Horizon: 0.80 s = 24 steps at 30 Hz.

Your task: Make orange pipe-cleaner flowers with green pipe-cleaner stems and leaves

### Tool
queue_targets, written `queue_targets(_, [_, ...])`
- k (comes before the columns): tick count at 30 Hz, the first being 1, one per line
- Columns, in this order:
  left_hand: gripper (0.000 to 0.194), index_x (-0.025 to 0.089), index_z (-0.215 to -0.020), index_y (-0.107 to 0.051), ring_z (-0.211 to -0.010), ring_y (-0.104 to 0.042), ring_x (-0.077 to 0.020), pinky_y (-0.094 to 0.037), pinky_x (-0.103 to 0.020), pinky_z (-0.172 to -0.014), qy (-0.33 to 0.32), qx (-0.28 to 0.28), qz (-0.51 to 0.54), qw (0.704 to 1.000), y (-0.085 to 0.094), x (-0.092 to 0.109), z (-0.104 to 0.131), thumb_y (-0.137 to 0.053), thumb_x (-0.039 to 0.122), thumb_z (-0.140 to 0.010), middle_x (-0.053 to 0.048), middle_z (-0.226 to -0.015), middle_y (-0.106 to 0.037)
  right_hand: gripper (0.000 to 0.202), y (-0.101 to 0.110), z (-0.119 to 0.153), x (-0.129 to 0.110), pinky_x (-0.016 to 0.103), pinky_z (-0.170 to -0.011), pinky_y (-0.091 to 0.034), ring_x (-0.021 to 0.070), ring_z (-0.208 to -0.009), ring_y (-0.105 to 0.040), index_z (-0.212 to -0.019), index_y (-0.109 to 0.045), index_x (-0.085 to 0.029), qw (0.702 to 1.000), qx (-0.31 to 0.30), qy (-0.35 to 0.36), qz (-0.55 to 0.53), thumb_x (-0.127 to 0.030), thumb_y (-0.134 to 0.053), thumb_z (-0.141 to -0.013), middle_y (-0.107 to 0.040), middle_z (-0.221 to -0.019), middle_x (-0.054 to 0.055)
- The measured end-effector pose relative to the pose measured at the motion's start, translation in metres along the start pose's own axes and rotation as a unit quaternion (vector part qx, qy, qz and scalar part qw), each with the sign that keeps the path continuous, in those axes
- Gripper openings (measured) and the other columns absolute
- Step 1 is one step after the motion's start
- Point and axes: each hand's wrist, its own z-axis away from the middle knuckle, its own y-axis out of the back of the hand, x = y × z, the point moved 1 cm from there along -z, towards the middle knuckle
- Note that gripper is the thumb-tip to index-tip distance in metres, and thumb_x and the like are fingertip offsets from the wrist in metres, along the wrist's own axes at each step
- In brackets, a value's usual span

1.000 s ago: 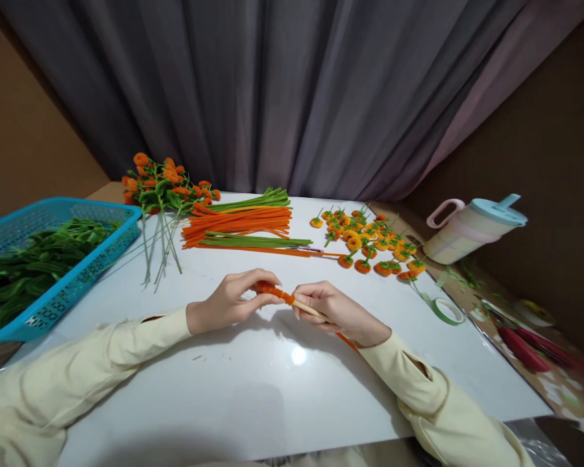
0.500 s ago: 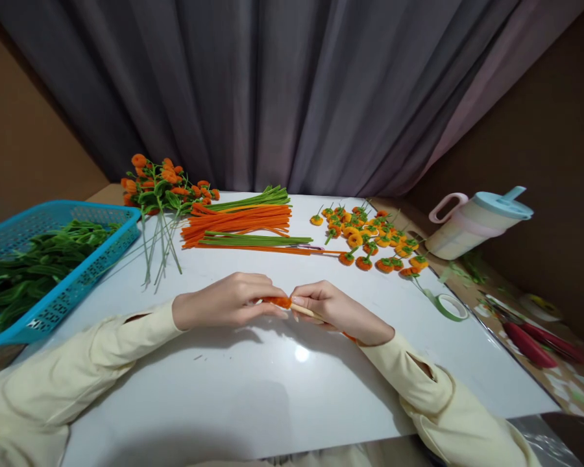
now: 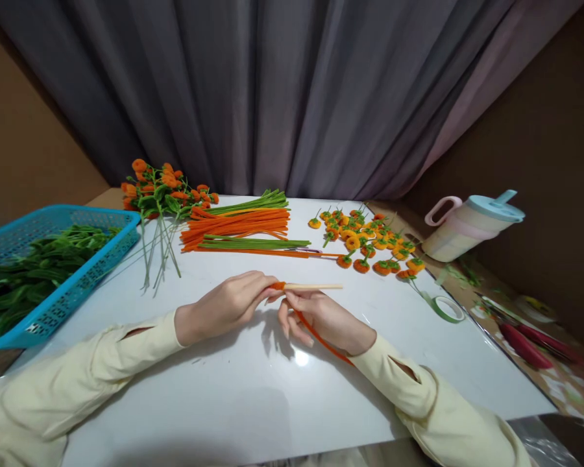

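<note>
Between my hands, a thin pale wooden stick points to the right, with orange pipe cleaner coiled round its left end. My left hand pinches that coiled end. The thumb and forefinger of my right hand hold the orange pipe cleaner just below the coil, and its loose tail hangs past the palm towards the sleeve. The other fingers of my right hand are spread. Behind my hands lie a bundle of orange pipe cleaners and green ones.
A blue basket of green leaves stands at left, near orange flowers. Small orange and yellow flower heads lie at right, with green tape, a tumbler and red-handled pliers beyond.
The stick has swung up to lie nearly level, and more of it shows. My right hand has shifted below it, with its lower fingers opened out and the orange tail now visible.
</note>
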Motion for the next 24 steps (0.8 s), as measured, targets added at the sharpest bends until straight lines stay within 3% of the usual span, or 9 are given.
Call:
queue_targets(3, [0.021,0.013,-0.108,-0.049,-0.080,-0.058,-0.0168,-0.048,-0.029,-0.070,0.017,0.001,-0.030,0.999,-0.003,-0.006,0.000,-0.034,0.012,-0.092,-0.008,-0.089,-0.061,0.029,-0.001,0.003,-0.007,0.019,-0.037,-0.021,0.0047,-0.034,-0.031,-0.089,-0.054,-0.015,0.993,0.049,-0.046,0.097,-0.039,-0.037,-0.092,-0.052,-0.053,-0.004])
queue_targets(6, [0.024,0.012,-0.103,-0.051,-0.075,-0.057,-0.0183,-0.047,-0.029,-0.065,0.016,-0.033,-0.085,0.996,-0.009,-0.010,0.003,-0.034,0.005,-0.086,-0.007,-0.081,-0.059,0.030,-0.004,0.005,-0.011,0.019,-0.042,-0.024,0.0057,-0.039,-0.029,-0.076,-0.053,-0.014,0.971,0.067,-0.049,0.223,-0.033,-0.037,-0.093,-0.041,-0.046,-0.006])
queue_targets(10, [0.028,0.013,-0.092,-0.053,-0.065,-0.053,-0.0179,-0.044,-0.028,-0.056,-0.002,-0.056,-0.140,0.989,-0.021,-0.007,0.011,-0.033,0.000,-0.076,-0.005,-0.069,-0.056,0.029,-0.010,0.004,-0.010,0.020,-0.051,-0.029,0.0067,-0.046,-0.034,-0.065,-0.050,-0.015,0.924,0.042,-0.032,0.380,-0.023,-0.038,-0.091,-0.039,-0.051,-0.005])
queue_targets(13, [0.029,0.013,-0.088,-0.053,-0.059,-0.052,-0.0169,-0.041,-0.026,-0.050,-0.026,-0.043,-0.137,0.989,-0.031,-0.003,0.017,-0.034,0.000,-0.071,-0.004,-0.065,-0.055,0.026,-0.011,0.005,-0.011,0.020,-0.054,-0.029,0.0070,-0.050,-0.036,-0.065,-0.049,-0.015,0.900,0.017,-0.029,0.435,-0.017,-0.038,-0.088,-0.042,-0.055,-0.004])
queue_targets(19, [0.020,0.015,-0.075,-0.053,-0.049,-0.049,-0.0148,-0.036,-0.026,-0.044,-0.043,-0.023,-0.082,0.995,-0.037,-0.004,0.020,-0.035,0.008,-0.079,-0.002,-0.056,-0.053,0.021,0.003,0.009,-0.024,0.023,-0.053,-0.021,0.0079,-0.051,-0.025,-0.057,-0.041,-0.017,0.817,0.079,-0.021,0.570,-0.007,-0.042,-0.076,-0.032,-0.050,-0.006])
queue_targets(21, [0.021,0.015,-0.074,-0.052,-0.048,-0.050,-0.0140,-0.036,-0.025,-0.045,-0.037,-0.026,-0.046,0.998,-0.037,-0.004,0.021,-0.034,0.011,-0.084,-0.002,-0.056,-0.055,0.022,0.008,0.006,-0.025,0.023,-0.053,-0.021,0.0081,-0.052,-0.023,-0.056,-0.039,-0.017,0.816,0.070,-0.023,0.573,-0.007,-0.042,-0.075,-0.030,-0.050,-0.006])
queue_targets(24, [0.024,0.016,-0.071,-0.051,-0.045,-0.049,-0.0132,-0.035,-0.025,-0.044,-0.035,-0.026,-0.015,0.999,-0.038,-0.002,0.022,-0.033,0.014,-0.086,-0.001,-0.054,-0.054,0.024,0.013,0.002,-0.023,0.022,-0.052,-0.022,0.0076,-0.052,-0.024,-0.056,-0.040,-0.017,0.859,0.027,-0.041,0.509,-0.014,-0.042,-0.080,-0.030,-0.052,-0.006])
